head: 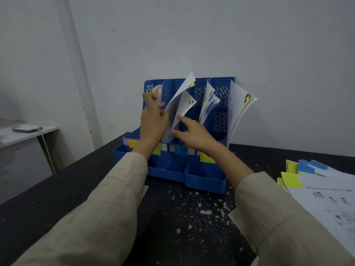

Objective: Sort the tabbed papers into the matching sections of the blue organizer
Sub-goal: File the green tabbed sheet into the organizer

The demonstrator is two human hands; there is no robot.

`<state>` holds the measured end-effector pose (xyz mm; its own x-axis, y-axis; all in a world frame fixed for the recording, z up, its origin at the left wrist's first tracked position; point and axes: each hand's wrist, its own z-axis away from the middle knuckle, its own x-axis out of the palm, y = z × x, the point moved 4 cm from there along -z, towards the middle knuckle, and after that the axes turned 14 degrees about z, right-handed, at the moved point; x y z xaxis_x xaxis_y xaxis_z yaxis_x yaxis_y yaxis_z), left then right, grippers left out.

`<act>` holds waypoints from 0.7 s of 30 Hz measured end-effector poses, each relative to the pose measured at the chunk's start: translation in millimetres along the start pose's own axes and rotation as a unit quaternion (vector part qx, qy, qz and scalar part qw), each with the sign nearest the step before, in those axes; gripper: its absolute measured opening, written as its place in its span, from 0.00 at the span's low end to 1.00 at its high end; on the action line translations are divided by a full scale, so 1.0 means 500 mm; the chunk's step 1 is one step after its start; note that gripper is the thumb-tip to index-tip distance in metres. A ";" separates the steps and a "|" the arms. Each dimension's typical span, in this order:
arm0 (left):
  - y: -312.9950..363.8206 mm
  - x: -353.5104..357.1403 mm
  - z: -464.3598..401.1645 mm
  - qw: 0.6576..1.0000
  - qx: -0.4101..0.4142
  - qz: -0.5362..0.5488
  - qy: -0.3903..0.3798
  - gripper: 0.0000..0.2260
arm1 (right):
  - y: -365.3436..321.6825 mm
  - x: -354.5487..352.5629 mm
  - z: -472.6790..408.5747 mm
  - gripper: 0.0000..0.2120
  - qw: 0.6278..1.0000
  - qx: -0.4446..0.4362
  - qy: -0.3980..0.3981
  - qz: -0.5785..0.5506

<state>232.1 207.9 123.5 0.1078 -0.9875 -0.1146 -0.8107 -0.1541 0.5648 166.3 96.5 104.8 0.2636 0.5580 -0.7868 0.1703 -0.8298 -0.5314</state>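
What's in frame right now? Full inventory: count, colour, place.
blue organizer: one, blue, on the table against the wall.
sheets in the organizer: several, white with coloured tabs, upright and leaning right in its sections.
section labels: several, yellow, green and blue, along the organizer's front.
stack of tabbed papers: one, white with yellow, green and blue tabs, on the table at right.
black table: one, black with chipped paint, foreground.
side table: one, white, far left, with a grey object on it.
wall: white, behind.
left hand: grips sheets in a left section.
right hand: fingers extended, touching a leaning sheet.
sleeves: two, beige.
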 end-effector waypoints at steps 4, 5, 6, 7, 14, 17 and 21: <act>-0.035 0.011 0.006 0.993 -0.053 -0.085 -0.060 0.15 | -0.005 -0.001 0.005 0.31 1.000 -0.005 0.002 0.000; -0.044 0.014 0.011 0.990 -0.067 -0.099 -0.078 0.13 | -0.005 -0.002 0.005 0.31 1.000 -0.006 0.003 0.000; -0.050 0.017 0.017 0.987 -0.075 -0.105 -0.095 0.12 | -0.006 -0.003 0.005 0.31 1.000 -0.006 0.004 -0.001; -0.052 0.020 0.021 0.985 -0.083 -0.104 -0.108 0.10 | -0.006 -0.003 0.005 0.31 1.000 -0.007 0.006 -0.002; -0.046 -0.002 -0.027 0.949 -0.016 -0.291 -0.122 0.09 | -0.007 -0.004 0.003 0.31 1.000 -0.007 0.010 -0.004; -0.034 -0.007 -0.024 0.949 0.028 -0.285 -0.129 0.13 | -0.007 -0.004 0.003 0.31 1.000 -0.009 0.016 0.002; -0.007 -0.002 0.014 0.949 0.066 -0.264 -0.160 0.17 | -0.011 -0.002 0.009 0.28 1.000 -0.016 0.018 0.003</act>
<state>231.0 209.6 115.8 0.3562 -0.7097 -0.6078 -0.7590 -0.5992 0.2548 161.1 100.4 107.0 0.2982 0.5525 -0.7784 0.1991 -0.8335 -0.5153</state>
